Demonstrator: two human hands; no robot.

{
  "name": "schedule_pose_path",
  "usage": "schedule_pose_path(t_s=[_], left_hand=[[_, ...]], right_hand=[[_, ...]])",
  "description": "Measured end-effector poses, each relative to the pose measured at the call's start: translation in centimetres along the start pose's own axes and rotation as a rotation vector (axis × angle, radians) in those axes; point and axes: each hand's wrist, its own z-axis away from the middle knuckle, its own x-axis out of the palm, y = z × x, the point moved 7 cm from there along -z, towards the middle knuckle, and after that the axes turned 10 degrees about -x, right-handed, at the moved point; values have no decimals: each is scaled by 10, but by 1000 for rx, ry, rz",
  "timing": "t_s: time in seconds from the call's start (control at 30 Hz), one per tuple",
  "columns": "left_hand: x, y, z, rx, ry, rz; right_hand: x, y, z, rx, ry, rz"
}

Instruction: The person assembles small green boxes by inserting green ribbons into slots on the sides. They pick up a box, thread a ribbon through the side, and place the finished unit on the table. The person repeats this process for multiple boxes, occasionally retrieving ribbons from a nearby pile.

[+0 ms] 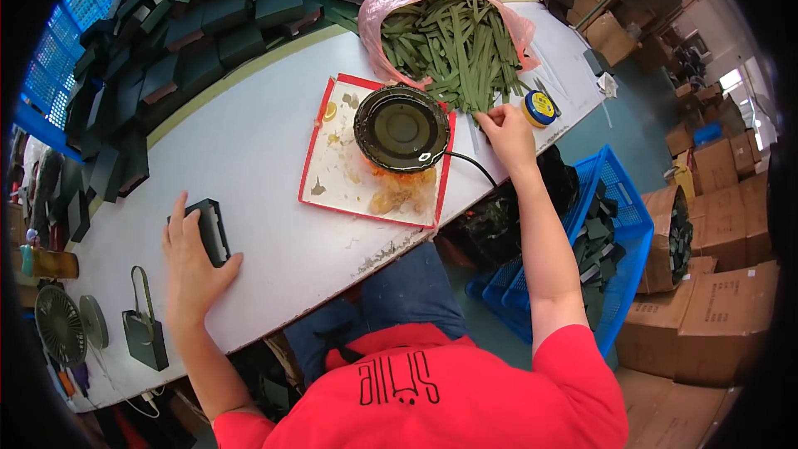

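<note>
My left hand [193,270] rests on the white table, its fingers and thumb around a small dark green box [213,231] that lies there. Part of the box is hidden under the fingers. Over to the right, my right hand [509,137] pinches the end of a green strip [482,105] at the mouth of a pink plastic bag [378,12], which is full of such strips. Between the hands a round black pot [401,126] of dark, shiny liquid stands on a red-edged white tray [320,175] smeared with brown residue.
A blue-lidded round tin [539,108] sits beside my right hand. The pot's black cord [475,164] runs to the table edge. Many dark boxes [199,66] are piled at the far left. Near left stand a small dark bag with a handle [145,339] and a fan [61,326].
</note>
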Motion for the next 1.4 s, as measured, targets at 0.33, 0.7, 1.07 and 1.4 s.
schedule_pose_path(t_s=[0.33, 0.7, 1.07, 1.4], left_hand=[[17, 30, 13, 33, -171, 155], [15, 52, 16, 52, -270, 162], [24, 62, 28, 134, -251, 140], [22, 75, 23, 116, -242, 120]], right_hand=[[-3, 23, 2, -54, 96, -467], [-13, -1, 25, 57, -118, -788], [-98, -48, 71, -212, 188, -652], [-137, -140, 135, -466, 169, -709]])
